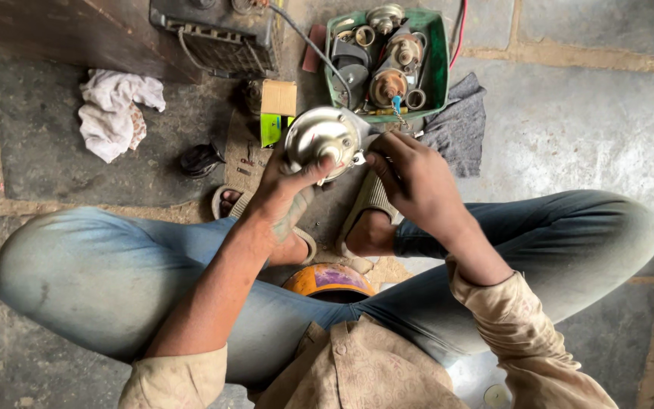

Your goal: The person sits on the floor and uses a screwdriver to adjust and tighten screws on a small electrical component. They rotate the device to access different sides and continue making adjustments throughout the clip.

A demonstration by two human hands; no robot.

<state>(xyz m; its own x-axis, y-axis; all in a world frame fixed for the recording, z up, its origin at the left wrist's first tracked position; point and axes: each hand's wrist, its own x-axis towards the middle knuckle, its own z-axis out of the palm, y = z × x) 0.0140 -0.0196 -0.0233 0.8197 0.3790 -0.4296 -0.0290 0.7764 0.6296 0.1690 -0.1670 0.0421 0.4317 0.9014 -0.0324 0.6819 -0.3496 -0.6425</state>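
My left hand (285,189) grips a round silver metal motor housing (322,138) from below, thumb across its domed face. My right hand (412,178) is closed on a thin dark tool at the housing's right edge; the tool's tip is hidden behind my fingers. I squat over a stone floor, jeans-clad knees spread to both sides, sandalled feet under the hands.
A green tray (439,68) holding several metal motor parts stands beyond the hands, on a grey cloth (459,129). A small cardboard box (278,102), a dark grilled machine (217,34) and a crumpled white rag (115,110) lie to the left. An orange round object (327,279) sits between my legs.
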